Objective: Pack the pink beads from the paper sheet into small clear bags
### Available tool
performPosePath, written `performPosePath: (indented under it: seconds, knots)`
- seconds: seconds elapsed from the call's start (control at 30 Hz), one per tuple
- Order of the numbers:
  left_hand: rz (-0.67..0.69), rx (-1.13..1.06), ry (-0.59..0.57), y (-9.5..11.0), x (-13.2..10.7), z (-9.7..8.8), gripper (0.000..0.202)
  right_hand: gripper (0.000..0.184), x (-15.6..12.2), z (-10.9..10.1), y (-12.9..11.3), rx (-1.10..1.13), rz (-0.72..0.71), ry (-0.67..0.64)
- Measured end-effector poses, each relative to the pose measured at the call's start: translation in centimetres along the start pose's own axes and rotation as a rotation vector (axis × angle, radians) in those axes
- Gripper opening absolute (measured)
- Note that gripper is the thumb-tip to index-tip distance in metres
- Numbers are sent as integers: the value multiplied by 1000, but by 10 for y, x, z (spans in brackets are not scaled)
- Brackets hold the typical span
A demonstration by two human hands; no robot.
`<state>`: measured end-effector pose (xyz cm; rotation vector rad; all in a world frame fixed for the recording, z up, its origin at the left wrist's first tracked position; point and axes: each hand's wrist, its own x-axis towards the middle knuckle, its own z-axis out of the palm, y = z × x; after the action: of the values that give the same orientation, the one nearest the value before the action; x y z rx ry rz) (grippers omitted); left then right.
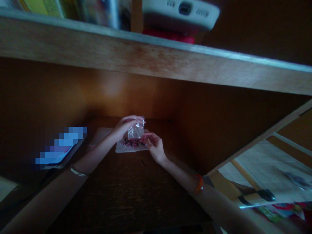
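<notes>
My left hand (130, 123) grips the top of a small clear plastic bag (136, 131) and holds it up. To the right of the bag's lower edge is my right hand (155, 145), with its thumb and fingers brought together in a pinch. Whatever lies between those fingertips is too small to make out. Below both hands, a pale, clear-looking sheet or bag (122, 149) lies on the dark wooden desk (117, 191). Several tiny pink and dark pieces (135, 144) are gathered on or in it.
A lit tablet or phone screen (59, 148), partly blurred out, stands at the left. Another pale flat packet (101, 134) lies behind my left forearm. A wooden shelf (146, 60) crosses overhead, bearing a white phone (180, 14). A side panel (231, 126) bounds the right.
</notes>
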<state>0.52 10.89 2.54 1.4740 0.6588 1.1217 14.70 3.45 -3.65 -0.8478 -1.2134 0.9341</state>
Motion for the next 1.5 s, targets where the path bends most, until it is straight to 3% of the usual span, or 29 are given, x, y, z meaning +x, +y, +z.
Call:
performPosePath:
  seconds: [0.3,0.4,0.57,0.8,1.1,1.37,1.5]
  knots:
    - [-66,-46,-93,10,-3,-3,27,19,-2,1,0,-97,3,-37]
    - [-61,12,-130,7,-2,-4,25,19,-3,0,-3,-154,-65,48]
    - [-84,297,-209,-7,-1,-4,17,22,0,-3,-7,-182,-103,240]
    - [-110,375,-308,-6,1,-5,15,20,3,-7,-1,-171,-116,320]
    - [-57,387,-250,-3,1,-9,11,23,4,-6,5,-175,-51,239]
    - [-104,366,-219,-9,3,-11,14,19,3,-8,2,-191,-103,228]
    - [-60,377,-189,-9,4,-13,12,21,3,-7,-1,-166,-86,226]
